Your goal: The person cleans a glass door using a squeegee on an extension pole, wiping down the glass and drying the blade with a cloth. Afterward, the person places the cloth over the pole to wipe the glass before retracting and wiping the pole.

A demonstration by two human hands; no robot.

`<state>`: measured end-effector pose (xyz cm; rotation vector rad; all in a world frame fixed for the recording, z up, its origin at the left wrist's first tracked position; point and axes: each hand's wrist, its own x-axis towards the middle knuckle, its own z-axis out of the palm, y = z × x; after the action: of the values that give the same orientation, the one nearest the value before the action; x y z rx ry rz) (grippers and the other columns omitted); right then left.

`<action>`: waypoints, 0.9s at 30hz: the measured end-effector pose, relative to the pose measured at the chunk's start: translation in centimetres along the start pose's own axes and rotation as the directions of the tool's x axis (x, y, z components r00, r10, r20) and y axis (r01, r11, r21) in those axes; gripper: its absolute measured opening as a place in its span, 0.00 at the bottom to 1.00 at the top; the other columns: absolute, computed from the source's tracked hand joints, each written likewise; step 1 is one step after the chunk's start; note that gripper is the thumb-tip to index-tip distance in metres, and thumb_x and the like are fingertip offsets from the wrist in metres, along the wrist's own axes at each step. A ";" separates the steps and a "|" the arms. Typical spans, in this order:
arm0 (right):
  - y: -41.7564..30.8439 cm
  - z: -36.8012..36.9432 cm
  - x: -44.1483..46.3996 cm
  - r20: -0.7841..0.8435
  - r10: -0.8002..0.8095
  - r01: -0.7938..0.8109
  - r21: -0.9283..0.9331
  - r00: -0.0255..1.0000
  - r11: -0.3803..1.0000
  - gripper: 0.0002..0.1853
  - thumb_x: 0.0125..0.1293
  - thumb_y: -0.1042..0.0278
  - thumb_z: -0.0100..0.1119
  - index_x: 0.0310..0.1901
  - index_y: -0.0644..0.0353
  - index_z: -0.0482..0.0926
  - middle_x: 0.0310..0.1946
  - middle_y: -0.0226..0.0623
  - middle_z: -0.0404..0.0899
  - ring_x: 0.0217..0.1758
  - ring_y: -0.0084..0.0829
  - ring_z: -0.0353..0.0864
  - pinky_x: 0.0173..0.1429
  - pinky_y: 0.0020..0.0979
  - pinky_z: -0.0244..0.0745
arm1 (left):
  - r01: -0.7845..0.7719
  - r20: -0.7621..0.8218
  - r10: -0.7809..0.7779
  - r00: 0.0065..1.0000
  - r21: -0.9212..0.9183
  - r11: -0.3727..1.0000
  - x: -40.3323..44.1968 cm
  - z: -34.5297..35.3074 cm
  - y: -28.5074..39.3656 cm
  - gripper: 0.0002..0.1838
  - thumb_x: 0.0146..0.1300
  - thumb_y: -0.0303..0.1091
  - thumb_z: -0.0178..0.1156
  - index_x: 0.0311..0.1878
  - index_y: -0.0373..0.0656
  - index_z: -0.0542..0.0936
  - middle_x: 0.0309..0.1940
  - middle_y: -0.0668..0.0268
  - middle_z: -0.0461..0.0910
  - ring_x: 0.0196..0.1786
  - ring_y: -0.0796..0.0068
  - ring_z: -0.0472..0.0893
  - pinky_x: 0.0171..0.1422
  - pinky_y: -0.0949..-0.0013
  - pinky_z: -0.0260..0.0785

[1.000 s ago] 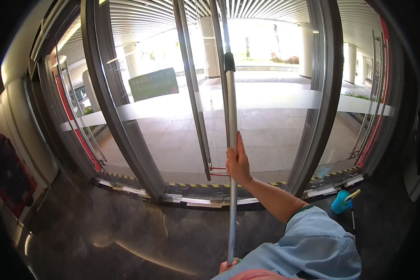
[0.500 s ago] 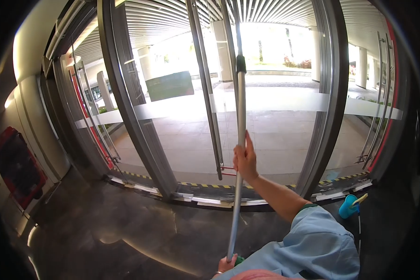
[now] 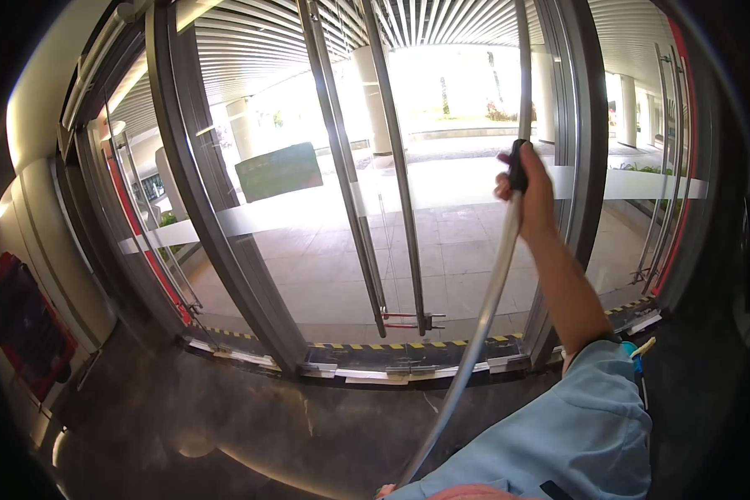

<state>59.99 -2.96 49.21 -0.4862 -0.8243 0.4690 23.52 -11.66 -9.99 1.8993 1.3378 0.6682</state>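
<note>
At the bottom edge of the frame, only a sliver of the left hand (image 3: 385, 492) shows beside the low end of the long pole (image 3: 482, 325), so how far its fingers close, and whether they grip, cannot be told. If that hold is loose, the foot of the pole could swing or skid towards the dark, shiny floor (image 3: 250, 433). The light blue sleeve (image 3: 592, 417) fills the lower right and partly hides a blue container (image 3: 634, 354) just behind it; a step or elbow that way could knock it, since little of it is in sight.

Right of centre, the right hand (image 3: 535, 187) is raised, its fingers curled closed around the black collar (image 3: 517, 167) of the pole. The pole leans from bottom centre up to the right and leaves the frame at the top. Much of its length rises above this hand, so a small turn of the wrist could make the unseen end sway widely. If the collar is a joint and is not tight, it could twist or slide under the grip.

Farther off, the dark door post (image 3: 590, 133) stands to the right of the pole, and the long door handle (image 3: 398, 175) to its left; a sideways sweep could strike either, or scrape the glass
</note>
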 end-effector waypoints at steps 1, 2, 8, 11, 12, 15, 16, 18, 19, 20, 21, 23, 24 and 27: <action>-0.9 -0.4 1.1 0.008 -0.033 0.032 0.068 0.999 0.997 0.19 0.70 0.54 0.55 0.53 0.60 0.69 0.35 0.36 0.73 0.23 0.21 0.71 0.23 0.25 0.70 | -0.023 0.012 0.023 1.000 -0.003 1.000 0.7 0.3 0.1 0.23 0.57 0.55 0.66 0.30 0.40 0.78 0.32 0.53 0.80 0.38 0.48 0.80 0.40 0.54 0.71; -1.7 -1.2 2.3 0.180 -0.051 0.052 -0.002 0.982 0.999 0.19 0.71 0.55 0.53 0.53 0.61 0.72 0.29 0.30 0.72 0.22 0.20 0.70 0.23 0.21 0.68 | -0.045 0.028 0.045 0.999 -0.004 0.999 1.3 0.5 0.3 0.23 0.56 0.55 0.66 0.30 0.40 0.78 0.32 0.53 0.80 0.39 0.49 0.80 0.40 0.55 0.71; 3.7 -4.0 9.1 0.129 0.022 -0.010 -0.090 0.991 0.996 0.16 0.69 0.60 0.55 0.52 0.60 0.72 0.28 0.30 0.71 0.22 0.22 0.71 0.22 0.25 0.69 | -0.208 0.094 0.209 0.973 -0.013 0.978 8.2 3.0 2.6 0.22 0.55 0.53 0.68 0.31 0.40 0.78 0.35 0.54 0.80 0.41 0.51 0.80 0.42 0.56 0.71; 7.8 -4.1 11.4 0.170 0.068 -0.048 -0.118 0.983 0.992 0.15 0.68 0.62 0.55 0.51 0.63 0.71 0.29 0.33 0.71 0.23 0.23 0.72 0.24 0.27 0.73 | -0.267 0.067 0.278 0.958 -0.140 0.954 15.8 0.6 17.6 0.23 0.54 0.51 0.70 0.37 0.40 0.79 0.38 0.55 0.80 0.41 0.58 0.80 0.43 0.61 0.71; 9.0 -3.8 12.1 0.188 0.085 -0.061 -0.127 0.978 0.990 0.15 0.68 0.64 0.54 0.51 0.64 0.70 0.29 0.33 0.71 0.24 0.23 0.73 0.25 0.28 0.74 | -0.268 0.022 0.284 0.959 -0.270 0.925 17.7 -0.4 21.9 0.23 0.54 0.52 0.70 0.40 0.40 0.79 0.35 0.56 0.80 0.39 0.61 0.80 0.42 0.63 0.71; 11.3 -2.3 14.5 0.237 0.099 -0.065 -0.149 0.966 0.987 0.15 0.66 0.68 0.52 0.51 0.67 0.69 0.30 0.34 0.71 0.27 0.23 0.74 0.27 0.28 0.75 | -0.243 -0.048 0.243 0.969 -0.381 0.892 23.5 -0.7 28.5 0.24 0.59 0.55 0.66 0.39 0.39 0.80 0.22 0.62 0.78 0.27 0.74 0.75 0.34 0.68 0.69; 12.1 -1.8 15.4 0.251 0.123 -0.079 -0.180 0.960 0.981 0.16 0.66 0.70 0.50 0.53 0.66 0.69 0.30 0.34 0.71 0.27 0.23 0.74 0.27 0.27 0.75 | -0.230 -0.082 0.215 0.973 -0.402 0.886 24.8 -0.4 29.6 0.24 0.59 0.55 0.65 0.37 0.39 0.80 0.21 0.63 0.77 0.26 0.75 0.73 0.33 0.68 0.68; 13.5 -1.3 17.9 0.256 0.116 -0.069 -0.186 0.960 0.980 0.15 0.67 0.70 0.50 0.53 0.65 0.68 0.29 0.33 0.70 0.26 0.22 0.72 0.27 0.27 0.74 | -0.220 -0.118 0.187 0.975 -0.425 0.878 27.1 -0.1 31.4 0.24 0.60 0.55 0.65 0.34 0.38 0.81 0.20 0.64 0.77 0.25 0.76 0.72 0.33 0.68 0.68; 14.0 -1.0 18.9 0.245 0.120 -0.072 -0.194 0.962 0.978 0.14 0.67 0.69 0.50 0.51 0.64 0.68 0.28 0.33 0.70 0.26 0.21 0.72 0.26 0.27 0.73 | -0.204 -0.129 0.164 0.978 -0.420 0.884 28.1 -0.3 31.9 0.25 0.61 0.55 0.64 0.33 0.38 0.81 0.19 0.64 0.76 0.24 0.77 0.72 0.33 0.68 0.68; 14.5 -0.7 19.7 0.249 0.119 -0.071 -0.194 0.961 0.979 0.14 0.67 0.69 0.50 0.51 0.64 0.68 0.28 0.33 0.70 0.26 0.21 0.72 0.26 0.27 0.73 | -0.190 -0.141 0.143 0.980 -0.415 0.890 29.2 -0.4 32.4 0.25 0.61 0.55 0.64 0.31 0.37 0.80 0.18 0.64 0.76 0.24 0.77 0.72 0.33 0.69 0.68; 14.8 -0.5 20.5 0.255 0.118 -0.057 -0.233 0.960 0.971 0.11 0.68 0.67 0.50 0.47 0.63 0.68 0.28 0.32 0.69 0.25 0.21 0.71 0.25 0.27 0.73 | -0.191 -0.143 0.144 0.979 -0.417 0.889 30.0 -0.2 32.8 0.25 0.61 0.55 0.64 0.31 0.37 0.80 0.18 0.64 0.76 0.24 0.77 0.72 0.33 0.69 0.68; 15.5 -0.2 21.5 0.257 0.122 -0.050 -0.273 0.959 0.961 0.10 0.69 0.65 0.50 0.44 0.62 0.68 0.27 0.31 0.68 0.24 0.20 0.70 0.24 0.26 0.72 | -0.183 -0.169 0.124 0.978 -0.399 0.899 31.3 -0.2 33.2 0.25 0.61 0.55 0.64 0.30 0.37 0.80 0.18 0.64 0.77 0.24 0.78 0.74 0.33 0.69 0.68; 15.7 0.0 22.0 0.271 0.115 -0.030 -0.298 0.956 0.954 0.11 0.69 0.63 0.49 0.43 0.63 0.66 0.27 0.31 0.68 0.24 0.20 0.71 0.24 0.26 0.73 | -0.180 -0.168 0.121 0.978 -0.401 0.898 31.9 -0.1 33.5 0.25 0.61 0.55 0.64 0.30 0.37 0.80 0.18 0.64 0.77 0.24 0.78 0.74 0.33 0.69 0.68; 16.5 0.4 23.3 0.294 0.106 -0.004 -0.327 0.950 0.945 0.12 0.68 0.61 0.48 0.41 0.63 0.65 0.28 0.32 0.69 0.23 0.19 0.71 0.23 0.26 0.75 | -0.230 -0.220 0.144 0.965 -0.439 0.868 33.1 0.0 34.4 0.25 0.61 0.54 0.64 0.31 0.36 0.81 0.19 0.65 0.77 0.25 0.78 0.76 0.33 0.69 0.69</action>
<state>70.10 23.40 53.29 -0.7532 -1.2026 0.4704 54.31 12.26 17.59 1.6117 0.9850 1.1714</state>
